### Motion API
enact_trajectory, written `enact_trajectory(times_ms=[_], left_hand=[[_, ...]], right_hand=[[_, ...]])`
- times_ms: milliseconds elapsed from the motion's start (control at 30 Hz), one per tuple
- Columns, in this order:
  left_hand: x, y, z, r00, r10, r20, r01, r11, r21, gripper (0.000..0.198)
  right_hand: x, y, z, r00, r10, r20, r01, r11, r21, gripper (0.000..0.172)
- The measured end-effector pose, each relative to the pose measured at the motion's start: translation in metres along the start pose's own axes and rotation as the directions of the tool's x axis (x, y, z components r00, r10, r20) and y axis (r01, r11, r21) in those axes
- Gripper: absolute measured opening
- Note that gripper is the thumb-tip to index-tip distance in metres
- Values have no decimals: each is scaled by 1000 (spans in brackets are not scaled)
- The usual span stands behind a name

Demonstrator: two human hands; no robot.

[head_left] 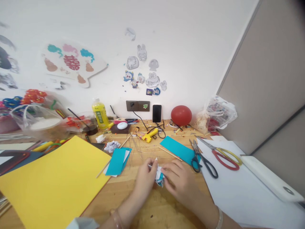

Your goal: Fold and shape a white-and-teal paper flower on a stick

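Between my two hands, over the front middle of the wooden table, is a small folded paper piece (159,175) in white and blue. My left hand (146,176) pinches its left side, thumb on top. On the right side, the fingers of my right hand (178,179) close on the paper's edge. Part of the piece is hidden behind the fingers. To the left lies a stack of blue and white paper strips (116,161). A long blue paper strip (177,149) and a thin wooden stick (169,153) lie beyond my right hand.
Black-handled scissors (202,160) and red-and-yellow-handled scissors (225,154) lie at right by white paper sheets (238,194). A large yellow sheet (54,181) covers the left. Toward the wall are a yellow glue gun (150,136), a phone (156,113), a red balloon (181,115) and a yellow bottle (100,114).
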State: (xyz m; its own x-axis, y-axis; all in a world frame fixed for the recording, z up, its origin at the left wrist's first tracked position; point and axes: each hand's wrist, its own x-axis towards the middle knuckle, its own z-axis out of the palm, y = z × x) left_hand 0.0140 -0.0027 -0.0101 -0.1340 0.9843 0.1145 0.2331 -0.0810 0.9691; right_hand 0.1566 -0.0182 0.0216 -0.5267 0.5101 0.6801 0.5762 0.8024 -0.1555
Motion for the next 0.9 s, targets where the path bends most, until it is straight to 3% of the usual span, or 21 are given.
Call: enact_trajectory(times_ms=[167, 600, 700, 800, 900], left_hand=[[-1, 2, 2, 1000, 2, 21, -2, 1000, -1, 24], [-3, 1, 4, 1000, -1, -18, 1, 1000, 22, 26], [-3, 2, 4, 1000, 9, -7, -9, 1000, 11, 25], [-3, 3, 2, 1000, 21, 2, -21, 1000, 8, 24], [-3, 5, 1, 999, 29, -17, -28, 999, 28, 25]], right_hand=[[-3, -4, 6, 996, 90, -14, -90, 996, 6, 27], [-6, -1, 14, 996, 58, -71, -54, 997, 64, 25], [-5, -2, 11, 988, 141, -60, -133, 984, 121, 22], [-4, -2, 9, 974, 227, -20, -223, 965, 136, 34], [-4, -2, 10, 981, 192, -9, -189, 971, 148, 36]])
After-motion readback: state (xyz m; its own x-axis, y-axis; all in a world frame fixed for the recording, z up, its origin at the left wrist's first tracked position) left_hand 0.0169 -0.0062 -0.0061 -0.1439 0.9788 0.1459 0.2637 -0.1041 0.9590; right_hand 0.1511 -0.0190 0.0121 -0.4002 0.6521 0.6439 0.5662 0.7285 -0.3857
